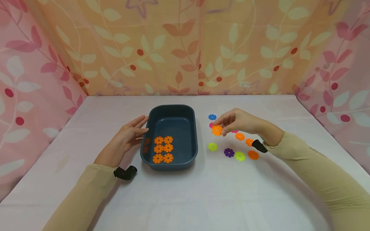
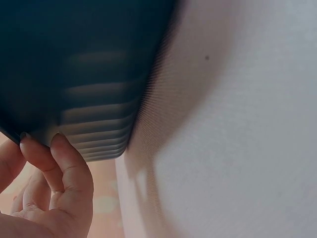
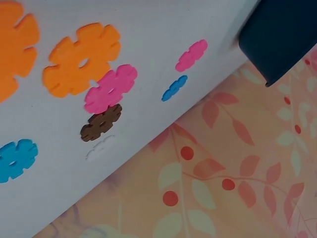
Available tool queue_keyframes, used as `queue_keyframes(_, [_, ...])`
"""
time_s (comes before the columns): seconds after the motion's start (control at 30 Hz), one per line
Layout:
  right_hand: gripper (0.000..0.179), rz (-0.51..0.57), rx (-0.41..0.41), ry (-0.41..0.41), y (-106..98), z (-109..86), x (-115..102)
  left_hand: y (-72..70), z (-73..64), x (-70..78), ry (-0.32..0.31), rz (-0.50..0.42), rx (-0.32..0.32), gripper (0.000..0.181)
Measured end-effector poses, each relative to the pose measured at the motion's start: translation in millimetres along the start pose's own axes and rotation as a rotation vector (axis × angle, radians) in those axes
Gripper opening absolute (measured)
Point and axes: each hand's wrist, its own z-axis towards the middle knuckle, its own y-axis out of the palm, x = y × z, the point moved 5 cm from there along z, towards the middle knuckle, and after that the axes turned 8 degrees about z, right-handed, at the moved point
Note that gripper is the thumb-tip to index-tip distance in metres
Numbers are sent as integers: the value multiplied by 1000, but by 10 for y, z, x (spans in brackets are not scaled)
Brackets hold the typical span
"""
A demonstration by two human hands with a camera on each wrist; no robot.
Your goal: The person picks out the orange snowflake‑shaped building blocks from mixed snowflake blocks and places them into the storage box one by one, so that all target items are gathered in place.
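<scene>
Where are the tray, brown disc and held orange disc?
Tray (image 1: 174, 127): head view, bare floor.
Brown disc (image 3: 100, 123): right wrist view, near its centre.
Held orange disc (image 1: 215, 131): head view, near its centre.

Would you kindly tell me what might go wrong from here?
The right hand pinches an orange disc near its edge, so it might slip. The left hand touches the dark blue tray's side; a nudge could shift the six orange discs inside. The right hand might also brush nearby loose discs.
</scene>
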Motion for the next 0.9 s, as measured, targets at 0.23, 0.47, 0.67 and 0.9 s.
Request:
queue_keyframes(0.23, [44, 49, -38, -53, 91, 94, -49, -22, 6, -20, 14, 3, 8, 70])
queue_keyframes(0.47, [43, 41, -61, -97, 186, 181, -119, -23, -3, -15, 19, -16, 7, 71])
queue_keyframes(0.67, [44, 25, -110, -117, 269, 259, -157, -3, -5, 0, -13, -8, 24, 68])
queue_keyframes(0.9, [41, 33, -188, -154, 381, 394, -184, -12, 10, -5, -12, -8, 20, 68])
